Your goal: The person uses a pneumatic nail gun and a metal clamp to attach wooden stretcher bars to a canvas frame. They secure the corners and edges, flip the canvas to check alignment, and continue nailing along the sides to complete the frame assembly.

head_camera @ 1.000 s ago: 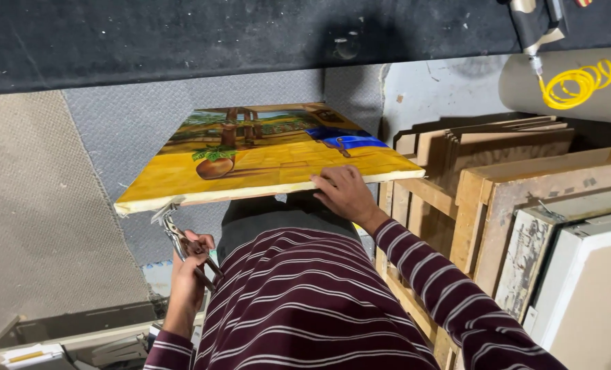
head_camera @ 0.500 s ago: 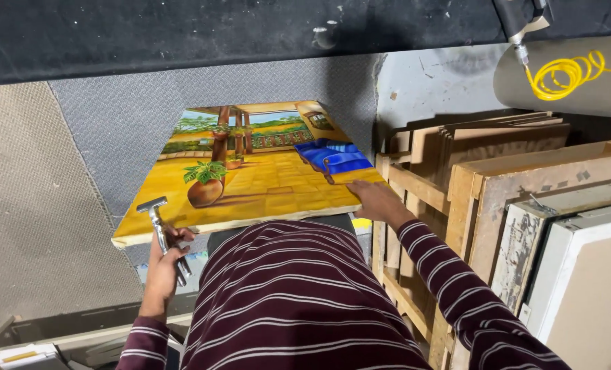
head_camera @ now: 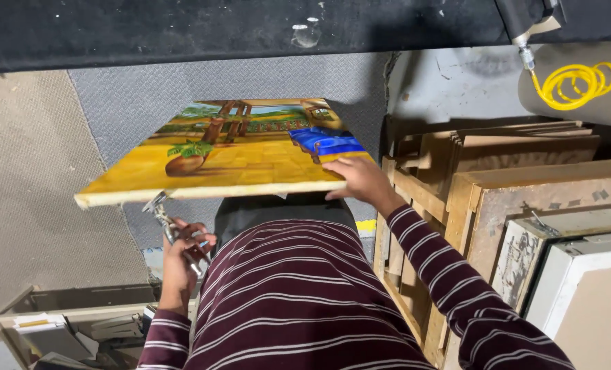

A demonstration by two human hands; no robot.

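1. Grey carpeted wall/floor surface [head_camera: 134,103] – backdrop behind everything, w/ a beige panel [head_camera: 24,171] to my left.

2. Stack of wooden frames & stretched canvases [head_camera: 524,178] – on my right, stood on edge, leaning together; pale canvas backs nearest the edge of view.

3. My torso – maroon shirt w/ thin white stripes [head_camera: 285,301], fills lower centre.

4. Painted canvas [head_camera: 230,157] – stretched, unframed; yellow tiled terrace scene, potted plant, blue bench, green landscape at far end. Held roughly flat in front of me, above waist, near edge tipped toward me. Pale side edge visible along the front.

5. Yellow coiled air hose [head_camera: 579,79] – top right, hanging from a fitting, well apart from canvas.

6. Clutter of papers & boxes [head_camera: 58,329] – lower left, near my left elbow.

7. Right hand [head_camera: 357,179] – on canvas' near right corner, fingers spread over painted face, thumb side at the edge; gripping/steadying it.

8. Left hand [head_camera: 185,253] – closed around red-handled metal pliers [head_camera: 172,226], just below canvas' near left edge. Plier head up at the underside of the edge; can't tell if it touches.
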